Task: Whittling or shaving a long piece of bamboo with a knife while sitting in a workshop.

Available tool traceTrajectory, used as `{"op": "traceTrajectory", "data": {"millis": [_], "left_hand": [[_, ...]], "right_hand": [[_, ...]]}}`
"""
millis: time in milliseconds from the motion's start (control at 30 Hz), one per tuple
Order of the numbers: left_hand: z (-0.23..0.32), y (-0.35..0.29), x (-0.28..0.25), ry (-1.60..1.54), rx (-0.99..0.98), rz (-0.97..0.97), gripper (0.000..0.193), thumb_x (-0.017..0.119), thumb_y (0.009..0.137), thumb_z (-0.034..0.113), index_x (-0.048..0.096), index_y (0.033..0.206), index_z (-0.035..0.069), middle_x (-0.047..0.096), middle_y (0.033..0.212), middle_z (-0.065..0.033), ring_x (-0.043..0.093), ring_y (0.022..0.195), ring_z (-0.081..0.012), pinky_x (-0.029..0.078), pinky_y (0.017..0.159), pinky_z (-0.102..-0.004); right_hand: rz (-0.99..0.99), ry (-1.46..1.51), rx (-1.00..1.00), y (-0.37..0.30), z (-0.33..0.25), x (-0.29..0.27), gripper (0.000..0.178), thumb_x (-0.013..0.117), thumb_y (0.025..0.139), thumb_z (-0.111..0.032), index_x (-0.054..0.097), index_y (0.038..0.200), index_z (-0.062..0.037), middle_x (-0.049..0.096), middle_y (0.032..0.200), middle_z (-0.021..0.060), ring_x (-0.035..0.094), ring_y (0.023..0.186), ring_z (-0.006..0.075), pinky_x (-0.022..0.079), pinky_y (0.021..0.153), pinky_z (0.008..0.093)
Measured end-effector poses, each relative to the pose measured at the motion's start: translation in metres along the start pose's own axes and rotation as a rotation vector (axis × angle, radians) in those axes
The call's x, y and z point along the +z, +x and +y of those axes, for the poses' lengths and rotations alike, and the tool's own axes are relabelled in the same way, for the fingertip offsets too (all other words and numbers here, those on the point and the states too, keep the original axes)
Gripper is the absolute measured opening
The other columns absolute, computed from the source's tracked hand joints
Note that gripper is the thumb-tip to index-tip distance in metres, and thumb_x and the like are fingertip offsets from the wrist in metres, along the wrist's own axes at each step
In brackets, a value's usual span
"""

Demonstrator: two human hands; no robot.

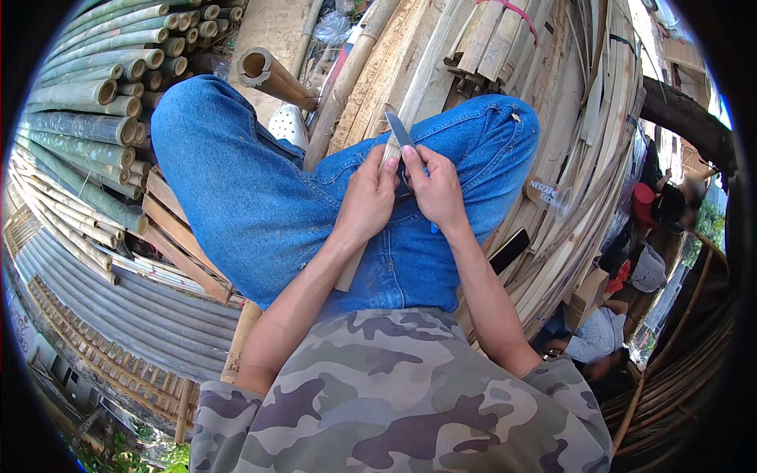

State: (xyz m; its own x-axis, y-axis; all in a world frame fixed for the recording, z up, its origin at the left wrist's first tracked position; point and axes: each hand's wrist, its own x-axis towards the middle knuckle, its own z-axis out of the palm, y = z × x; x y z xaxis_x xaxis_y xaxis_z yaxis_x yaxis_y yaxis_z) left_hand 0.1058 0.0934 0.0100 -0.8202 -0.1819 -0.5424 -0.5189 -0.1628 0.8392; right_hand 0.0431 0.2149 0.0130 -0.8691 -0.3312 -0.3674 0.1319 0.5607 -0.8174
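Note:
My left hand [369, 193] is closed around a flat bamboo strip [348, 274], whose lower end shows below the wrist over my lap. In my right hand [435, 187] is a knife [400, 131], its grey blade pointing up and slightly left. The blade lies across or right beside the strip just beyond my thumbs; whether it cuts into the strip I cannot tell. Both hands are close together above my blue jeans [229, 181]. My fingers hide most of the knife handle.
Long split bamboo strips [552, 158] lie ahead and to the right, with a tied bundle [490, 39] on top. A phone [509, 251] and a clear plastic cup [546, 193] rest by my right knee. Bamboo poles [95, 93] are stacked left; another person [597, 335] sits at right.

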Motion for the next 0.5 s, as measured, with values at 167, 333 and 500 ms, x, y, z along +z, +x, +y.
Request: {"op": "traceTrajectory", "data": {"millis": [167,333,500], "left_hand": [[-0.008,0.002,0.002,0.071,0.043,-0.012,0.028,0.044,0.106,0.028,0.055,0.120,0.006,0.051,0.071,0.0026,0.044,0.055,-0.0059,0.038,0.049,-0.0240],[-0.011,0.002,-0.001,-0.024,0.011,-0.023,0.027,0.044,0.106,0.027,0.055,0.118,0.005,0.053,0.071,0.0005,0.046,0.056,-0.0070,0.039,0.050,-0.0259],[-0.011,0.001,0.004,0.128,0.108,0.034,0.028,0.044,0.106,0.027,0.057,0.115,0.004,0.053,0.072,0.0004,0.047,0.057,-0.0072,0.039,0.052,-0.0260]], "right_hand": [[-0.034,0.017,0.098,0.011,0.003,0.002,0.040,0.052,0.101,-0.030,0.058,0.080,0.0035,0.050,0.060,0.0184,0.044,0.053,0.0203,0.040,0.054,0.0390],[-0.034,0.016,0.093,-0.006,0.000,0.002,0.041,0.052,0.101,-0.030,0.057,0.078,0.0037,0.051,0.059,0.0183,0.044,0.052,0.0201,0.040,0.054,0.0390],[-0.031,0.027,0.081,-0.001,0.004,-0.002,0.040,0.051,0.102,-0.029,0.057,0.079,0.0037,0.051,0.060,0.0183,0.045,0.053,0.0207,0.041,0.055,0.0390]]}}
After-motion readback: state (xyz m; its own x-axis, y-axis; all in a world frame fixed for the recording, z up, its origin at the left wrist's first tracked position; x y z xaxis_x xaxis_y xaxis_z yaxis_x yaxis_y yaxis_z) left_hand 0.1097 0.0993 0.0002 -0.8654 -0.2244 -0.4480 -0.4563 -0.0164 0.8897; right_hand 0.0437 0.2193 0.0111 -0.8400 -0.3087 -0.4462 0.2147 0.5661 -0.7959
